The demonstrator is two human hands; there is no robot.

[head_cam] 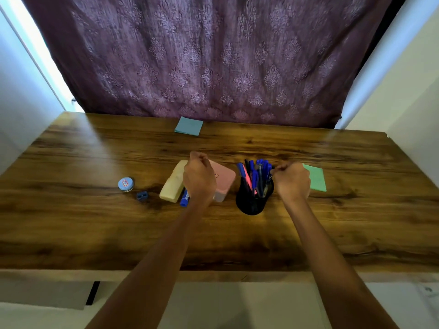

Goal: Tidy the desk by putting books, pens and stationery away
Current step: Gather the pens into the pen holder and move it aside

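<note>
The left hand (199, 180) is seen curled into a loose fist over the pink box (224, 180), nothing visibly held. The right hand (292, 180) is bunched at the pens (257, 174) in the black holder (251, 200) — whether one is pinched cannot be told. All sit mid-desk (71, 222); blue notes (189, 125) lie at the far edge, before a purple curtain (213, 55). Both forearms are stretched forward.

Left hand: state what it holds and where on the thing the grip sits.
The left hand is curled round a blue marker, grip on its upper barrel; the capped lower end sticks out below the fist, beside the cream pouch.
</note>
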